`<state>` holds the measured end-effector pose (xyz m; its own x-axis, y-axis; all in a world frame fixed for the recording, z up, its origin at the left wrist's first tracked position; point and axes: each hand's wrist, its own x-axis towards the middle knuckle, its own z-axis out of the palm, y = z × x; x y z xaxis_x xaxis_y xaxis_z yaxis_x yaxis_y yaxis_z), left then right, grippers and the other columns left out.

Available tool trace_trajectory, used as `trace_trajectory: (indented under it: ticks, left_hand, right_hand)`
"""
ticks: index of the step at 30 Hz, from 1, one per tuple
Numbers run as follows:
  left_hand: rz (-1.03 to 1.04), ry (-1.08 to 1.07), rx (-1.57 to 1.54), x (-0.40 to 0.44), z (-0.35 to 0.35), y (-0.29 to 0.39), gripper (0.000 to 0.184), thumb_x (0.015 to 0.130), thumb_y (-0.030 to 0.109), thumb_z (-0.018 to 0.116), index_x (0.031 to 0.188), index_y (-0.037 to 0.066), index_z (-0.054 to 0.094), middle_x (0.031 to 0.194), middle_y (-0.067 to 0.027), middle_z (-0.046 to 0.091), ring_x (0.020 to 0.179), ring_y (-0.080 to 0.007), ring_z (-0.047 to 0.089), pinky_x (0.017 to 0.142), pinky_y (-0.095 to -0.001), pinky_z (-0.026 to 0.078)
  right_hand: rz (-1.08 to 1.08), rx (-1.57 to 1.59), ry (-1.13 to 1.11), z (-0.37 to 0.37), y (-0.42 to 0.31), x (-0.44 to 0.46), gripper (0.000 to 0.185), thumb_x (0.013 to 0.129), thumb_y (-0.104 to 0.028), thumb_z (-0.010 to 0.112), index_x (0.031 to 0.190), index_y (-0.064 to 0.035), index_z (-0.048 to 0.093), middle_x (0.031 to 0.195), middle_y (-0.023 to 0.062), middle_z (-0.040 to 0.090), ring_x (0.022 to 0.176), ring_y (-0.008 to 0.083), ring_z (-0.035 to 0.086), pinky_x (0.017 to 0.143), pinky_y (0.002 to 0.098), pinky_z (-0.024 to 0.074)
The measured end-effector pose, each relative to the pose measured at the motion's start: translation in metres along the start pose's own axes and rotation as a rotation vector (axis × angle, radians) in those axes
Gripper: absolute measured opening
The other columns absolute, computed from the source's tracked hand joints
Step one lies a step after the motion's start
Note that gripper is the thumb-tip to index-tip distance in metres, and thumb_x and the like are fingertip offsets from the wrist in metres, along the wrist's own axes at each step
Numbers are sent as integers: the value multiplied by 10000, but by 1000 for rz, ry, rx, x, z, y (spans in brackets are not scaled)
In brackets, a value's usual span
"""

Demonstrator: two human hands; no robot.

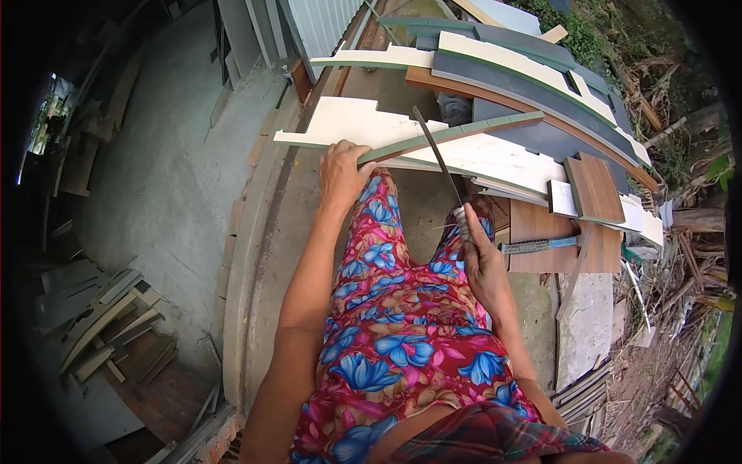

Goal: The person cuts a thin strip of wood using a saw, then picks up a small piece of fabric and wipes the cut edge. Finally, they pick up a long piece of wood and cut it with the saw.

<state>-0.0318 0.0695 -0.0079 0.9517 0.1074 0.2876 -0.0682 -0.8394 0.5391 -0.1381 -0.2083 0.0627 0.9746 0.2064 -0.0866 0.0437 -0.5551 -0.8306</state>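
Observation:
My left hand (344, 172) is closed around the near left end of a narrow wooden strip (471, 128) with a green face marked by cross lines. The strip slants up to the right over a pale, curved-edged board (402, 133) with notches. My right hand (484, 267) grips the light, wrapped handle of a knife with a long, thin, dark blade (437, 151). The blade crosses the strip near its middle; whether it touches cannot be made out. Part of the handle is hidden by my fingers.
More curved boards (533, 66) are stacked beyond. At right, a hammer (541, 245) lies on a brown wood-grain panel (541, 220), near a small brown board (597, 189). Scrap pieces (116, 325) lie on the concrete floor (178, 170) at left. Dry plant debris (688, 263) lies at far right.

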Motion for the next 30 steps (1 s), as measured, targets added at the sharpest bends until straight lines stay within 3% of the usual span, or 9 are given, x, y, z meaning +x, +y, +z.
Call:
trace_trajectory:
  ticks: [2, 5, 8, 11, 14, 17, 20, 27, 30]
  left_hand:
    - [1, 13, -94, -1, 9, -7, 297, 751, 156, 798, 1033, 78, 747, 1006, -107, 655, 1029, -309, 590, 894, -443, 442]
    - [55, 20, -150, 3, 15, -3, 271, 748, 138, 795, 1008, 74, 752, 982, -116, 651, 1000, -316, 591, 882, -437, 448]
    - [125, 40, -134, 8, 24, 10, 271, 742, 140, 798, 1002, 79, 755, 965, -114, 650, 975, -314, 589, 868, -440, 449]
    - [170, 45, -113, 13, 32, 24, 272, 736, 150, 802, 996, 85, 757, 952, -110, 649, 962, -310, 589, 853, -445, 449]
    - [194, 29, -104, 19, 36, 34, 274, 747, 147, 793, 1008, 76, 752, 940, -107, 642, 949, -310, 586, 836, -439, 447]
    - [212, 16, -98, 23, 41, 39, 270, 757, 149, 783, 1015, 75, 748, 931, -106, 637, 938, -314, 587, 824, -442, 449]
    - [217, 25, -111, 27, 50, 40, 250, 753, 169, 788, 987, 89, 753, 931, -105, 639, 945, -316, 588, 823, -457, 448]
    - [192, 33, -159, 29, 54, 43, 223, 747, 169, 795, 958, 106, 758, 914, -108, 636, 930, -332, 588, 810, -471, 448]
    - [191, 22, -157, 30, 50, 45, 239, 762, 149, 778, 986, 68, 757, 900, -137, 636, 903, -344, 599, 822, -446, 474]
  right_hand:
    - [-24, -10, -1, 5, 0, 1, 607, 959, 46, 454, 1526, -146, 351, 733, 149, 470, 652, 142, 409, 639, 263, 404]
    - [69, 35, -64, 5, -5, 2, 592, 984, 11, 452, 1534, -182, 353, 796, 72, 514, 718, 117, 432, 667, 254, 416]
    - [62, 48, -59, 8, -8, 3, 587, 985, 4, 456, 1533, -183, 356, 782, 75, 508, 712, 117, 429, 657, 255, 412]
    - [16, 33, -28, 11, -9, 3, 595, 965, 42, 450, 1524, -135, 357, 702, 147, 494, 630, 122, 435, 617, 253, 406]
    - [82, 48, -51, 11, -8, 2, 589, 981, 10, 461, 1530, -176, 361, 778, 80, 507, 703, 116, 425, 648, 250, 407]
    - [117, 17, -34, 13, -5, 4, 592, 979, 14, 467, 1529, -176, 361, 788, 95, 508, 700, 122, 430, 648, 258, 413]
    - [-3, -4, 62, 20, 6, 8, 607, 941, 66, 448, 1520, -93, 354, 707, 155, 504, 611, 139, 461, 595, 268, 416]
    - [-64, -56, 66, 22, 3, 14, 615, 921, 83, 450, 1512, -63, 360, 759, 196, 546, 615, 180, 516, 604, 296, 451]
    - [-96, -69, 79, 23, 4, 15, 618, 919, 85, 454, 1511, -65, 362, 787, 218, 574, 627, 203, 549, 619, 307, 469]
